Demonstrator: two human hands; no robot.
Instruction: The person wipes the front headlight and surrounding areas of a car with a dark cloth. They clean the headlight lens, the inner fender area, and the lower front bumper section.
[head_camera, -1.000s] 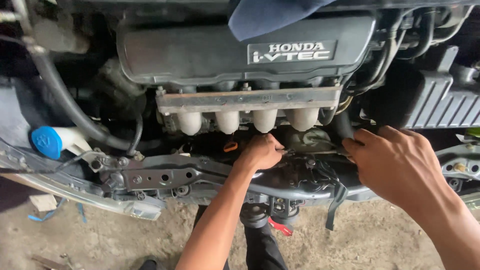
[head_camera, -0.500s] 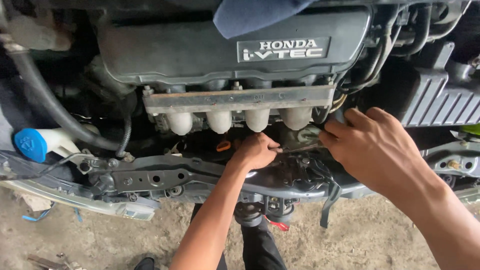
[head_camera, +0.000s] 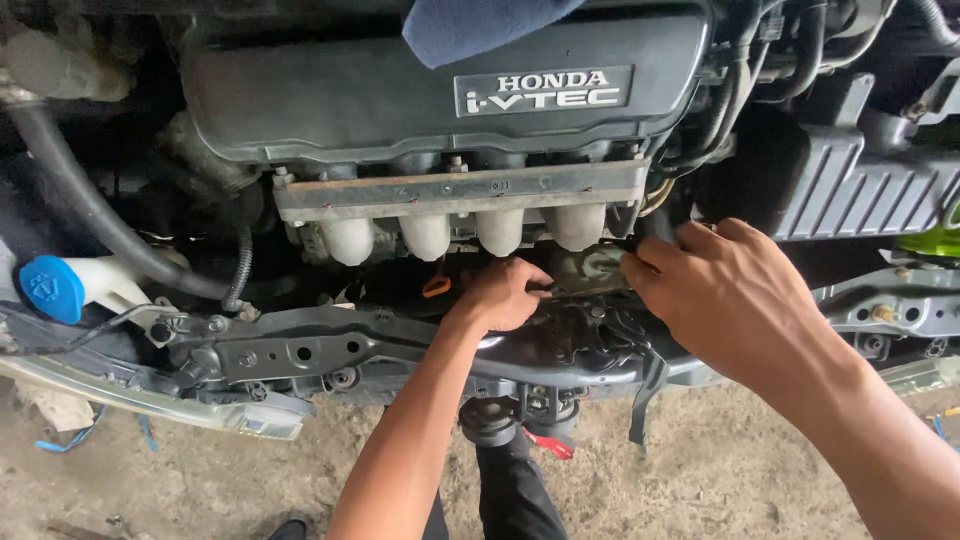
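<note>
- left hand reaches in under the intake runners, fingers curled shut around a slim dark tool shaft; only a short bit of it shows
- right hand sits just right of that grip, fingers bent onto a greyish part between the two hands; can't tell if it's clamped or just pressing
- greyish part lies below the rightmost runner, touching right fingertips, just past the left knuckles
- four pale intake runners directly above both hands, hanging from a rusty metal rail
- black engine cover above the rail, blue cloth on its top edge
- orange dipstick loop just left of the left hand, not touched
- dark front crossmember runs under the left wrist
- white reservoir with blue cap far left of the hands, well apart
- ribbed black housing up-right of the right hand
- dirt floor below, person's dark trouser leg between the arms
</note>
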